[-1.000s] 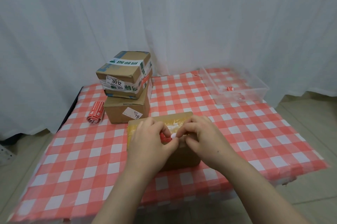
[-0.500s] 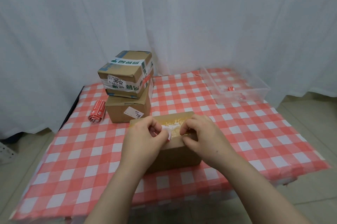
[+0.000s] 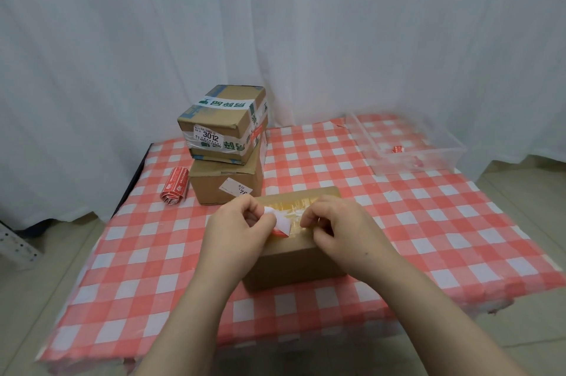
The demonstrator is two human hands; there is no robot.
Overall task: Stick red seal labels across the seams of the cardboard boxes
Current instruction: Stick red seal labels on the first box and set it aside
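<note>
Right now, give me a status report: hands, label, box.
Left hand pinches red seal label, white side up, over near box. Right hand curled beside it, grip unclear. Label not yet stuck. No obstruction seen.

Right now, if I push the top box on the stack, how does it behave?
Likely the top box slides rather than tips: it looks wider than tall and sits skewed on the lower box. Glossy tape wraps it, so it is probably slick to grip. Creased edges suggest soft cardboard.

White curtain (image 3: 275,23) hangs behind the checked tablecloth (image 3: 428,222) and clear bin (image 3: 444,161).
</note>
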